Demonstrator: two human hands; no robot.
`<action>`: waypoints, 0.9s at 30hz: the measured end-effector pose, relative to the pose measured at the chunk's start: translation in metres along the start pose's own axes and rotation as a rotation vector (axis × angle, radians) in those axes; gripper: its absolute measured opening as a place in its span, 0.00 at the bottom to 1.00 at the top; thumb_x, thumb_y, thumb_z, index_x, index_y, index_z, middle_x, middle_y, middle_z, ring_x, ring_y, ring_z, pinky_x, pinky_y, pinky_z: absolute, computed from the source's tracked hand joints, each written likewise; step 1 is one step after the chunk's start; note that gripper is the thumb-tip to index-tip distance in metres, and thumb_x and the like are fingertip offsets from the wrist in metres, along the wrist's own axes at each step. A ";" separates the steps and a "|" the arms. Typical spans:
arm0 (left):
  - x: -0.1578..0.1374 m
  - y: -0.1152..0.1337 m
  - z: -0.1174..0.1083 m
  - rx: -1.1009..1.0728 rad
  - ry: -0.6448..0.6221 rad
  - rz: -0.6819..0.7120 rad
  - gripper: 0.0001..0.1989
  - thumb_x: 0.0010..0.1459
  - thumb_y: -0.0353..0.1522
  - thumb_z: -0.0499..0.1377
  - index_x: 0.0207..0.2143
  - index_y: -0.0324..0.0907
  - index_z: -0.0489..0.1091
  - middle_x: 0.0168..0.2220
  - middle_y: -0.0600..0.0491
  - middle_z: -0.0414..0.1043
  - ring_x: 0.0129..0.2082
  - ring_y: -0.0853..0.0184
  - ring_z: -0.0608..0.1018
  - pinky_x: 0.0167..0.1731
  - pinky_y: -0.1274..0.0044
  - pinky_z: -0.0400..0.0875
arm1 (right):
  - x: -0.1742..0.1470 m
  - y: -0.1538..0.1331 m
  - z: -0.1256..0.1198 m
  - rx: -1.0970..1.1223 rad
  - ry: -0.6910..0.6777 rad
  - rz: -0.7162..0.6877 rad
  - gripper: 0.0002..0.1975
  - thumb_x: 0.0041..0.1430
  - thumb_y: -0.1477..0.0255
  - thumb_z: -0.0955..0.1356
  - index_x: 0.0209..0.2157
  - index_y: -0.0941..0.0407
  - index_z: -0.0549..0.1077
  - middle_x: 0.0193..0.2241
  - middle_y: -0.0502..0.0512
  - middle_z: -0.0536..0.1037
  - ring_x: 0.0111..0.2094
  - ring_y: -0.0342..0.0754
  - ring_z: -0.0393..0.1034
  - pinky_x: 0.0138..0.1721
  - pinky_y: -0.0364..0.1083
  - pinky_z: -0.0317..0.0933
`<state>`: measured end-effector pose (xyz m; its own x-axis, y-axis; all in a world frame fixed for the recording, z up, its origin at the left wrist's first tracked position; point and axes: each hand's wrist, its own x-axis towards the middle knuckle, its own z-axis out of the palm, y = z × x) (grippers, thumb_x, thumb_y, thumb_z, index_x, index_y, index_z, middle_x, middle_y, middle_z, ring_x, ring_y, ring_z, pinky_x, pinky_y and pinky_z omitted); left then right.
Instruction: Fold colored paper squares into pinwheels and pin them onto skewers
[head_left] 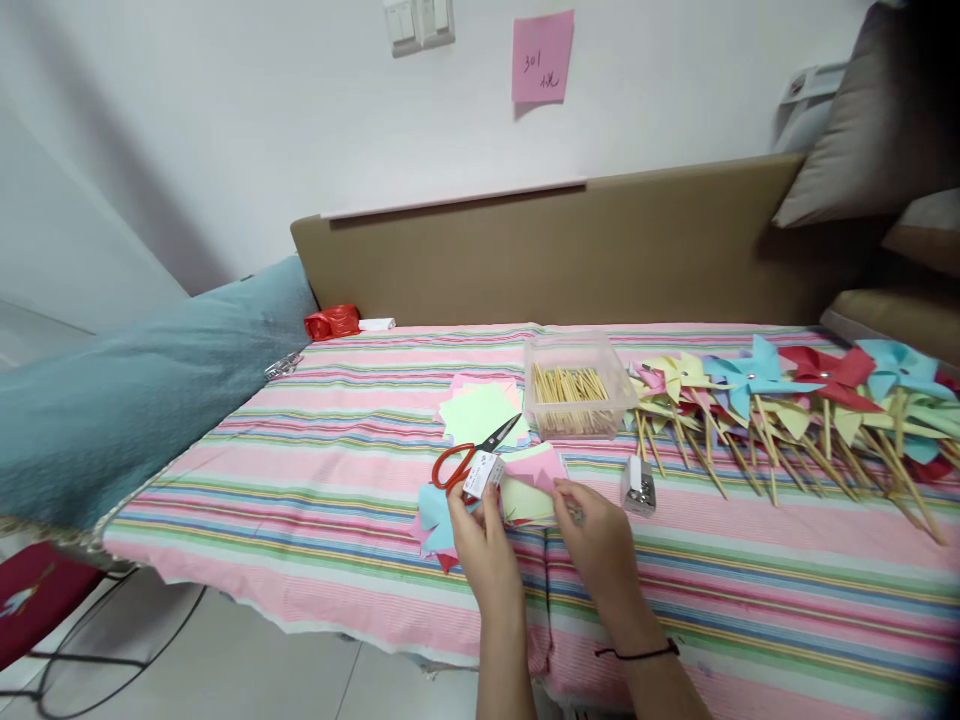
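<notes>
My left hand [487, 545] grips a small white printed box [484, 474] between its thumb and fingers. The box covers part of a pair of scissors [469, 462] with orange-red handles and dark blades, lying partly open. My right hand [596, 525] is closed at the right edge of a stack of pink and pale green paper [534, 480]. What its fingers hold, if anything, is too small to make out. Light blue cut paper [435, 520] lies left of my left hand. Pale green paper squares [480, 412] lie behind the scissors.
A clear plastic box [626, 388] of bamboo sticks [568, 384] stands behind my hands. To its right lie several paper pinwheels [757, 378] on sticks. An opened small box [638, 487] of metal pieces sits right of my right hand. A striped cloth [300, 480] covers the surface.
</notes>
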<state>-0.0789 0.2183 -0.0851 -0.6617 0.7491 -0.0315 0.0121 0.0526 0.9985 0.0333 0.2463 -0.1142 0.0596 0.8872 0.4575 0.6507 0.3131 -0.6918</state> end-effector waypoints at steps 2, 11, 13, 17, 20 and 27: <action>-0.001 0.000 0.002 0.043 -0.039 0.021 0.19 0.59 0.43 0.53 0.49 0.43 0.62 0.44 0.46 0.73 0.39 0.62 0.76 0.40 0.71 0.69 | 0.000 -0.005 -0.008 0.069 0.195 0.067 0.14 0.58 0.68 0.63 0.32 0.61 0.78 0.34 0.63 0.82 0.36 0.55 0.77 0.39 0.50 0.69; 0.008 -0.011 0.024 0.688 -0.143 0.238 0.19 0.58 0.34 0.56 0.52 0.42 0.68 0.46 0.40 0.70 0.51 0.53 0.69 0.49 0.64 0.62 | -0.003 -0.024 -0.039 0.523 0.520 0.664 0.16 0.50 0.60 0.69 0.32 0.60 0.75 0.28 0.56 0.79 0.32 0.49 0.73 0.32 0.43 0.65; 0.008 -0.013 0.027 0.782 -0.146 0.238 0.18 0.57 0.33 0.57 0.51 0.42 0.69 0.45 0.41 0.71 0.52 0.53 0.68 0.50 0.62 0.61 | -0.003 -0.021 -0.040 0.603 0.538 0.683 0.16 0.50 0.59 0.69 0.32 0.59 0.74 0.26 0.53 0.76 0.28 0.45 0.69 0.28 0.41 0.63; 0.004 -0.010 0.028 0.669 -0.097 0.331 0.16 0.53 0.30 0.60 0.46 0.43 0.71 0.50 0.43 0.71 0.53 0.50 0.66 0.52 0.58 0.57 | -0.008 -0.016 -0.042 0.858 0.490 0.684 0.15 0.50 0.59 0.70 0.31 0.58 0.72 0.21 0.45 0.66 0.21 0.40 0.60 0.21 0.39 0.56; -0.007 0.003 0.021 0.422 -0.090 0.364 0.13 0.56 0.34 0.57 0.44 0.42 0.71 0.50 0.42 0.71 0.52 0.51 0.67 0.52 0.60 0.58 | -0.014 -0.018 -0.048 1.016 0.420 0.649 0.13 0.50 0.61 0.70 0.28 0.57 0.70 0.18 0.43 0.60 0.19 0.38 0.55 0.19 0.39 0.52; -0.065 0.043 -0.024 0.004 -0.054 0.198 0.13 0.62 0.40 0.49 0.38 0.42 0.67 0.34 0.51 0.70 0.36 0.65 0.72 0.39 0.74 0.65 | -0.044 -0.038 -0.090 1.133 0.388 0.647 0.11 0.47 0.67 0.72 0.32 0.57 0.71 0.21 0.45 0.68 0.21 0.40 0.62 0.23 0.39 0.57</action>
<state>-0.0538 0.1562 -0.0389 -0.6047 0.7795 0.1633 0.1408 -0.0971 0.9853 0.0738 0.1652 -0.0574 0.4439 0.8873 -0.1250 -0.5371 0.1518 -0.8298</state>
